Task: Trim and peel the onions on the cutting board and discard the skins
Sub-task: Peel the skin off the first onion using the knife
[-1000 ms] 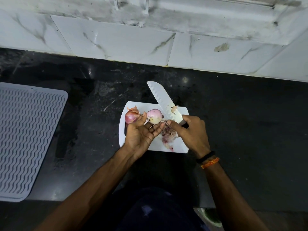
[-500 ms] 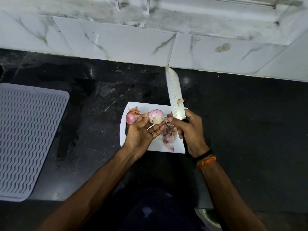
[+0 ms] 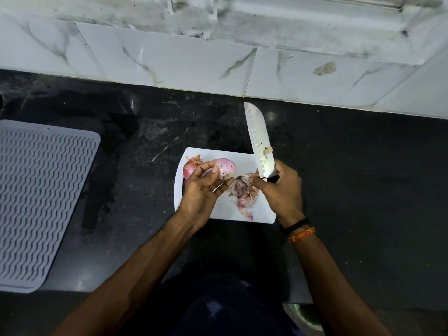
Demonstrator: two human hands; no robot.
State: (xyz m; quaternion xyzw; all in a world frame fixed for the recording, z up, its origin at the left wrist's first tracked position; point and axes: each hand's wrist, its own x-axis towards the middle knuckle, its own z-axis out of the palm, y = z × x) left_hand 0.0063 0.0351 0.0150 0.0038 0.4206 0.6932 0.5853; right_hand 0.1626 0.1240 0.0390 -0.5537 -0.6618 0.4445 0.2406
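Two onions (image 3: pixel 226 169), left hand (image 3: pixel 202 190) around one; right hand (image 3: pixel 282 187) gripping one knife (image 3: pixel 260 141).

To my right the dark bench (image 3: pixel 363 190) lies open. On my left a ridged mat (image 3: pixel 41 202) takes that side. Ahead, my upright knife (image 3: pixel 260 141) and the tiled wall (image 3: pixel 169 59) close the way.

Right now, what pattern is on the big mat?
Wavy grey ridges cover the mat; the head view shows it.
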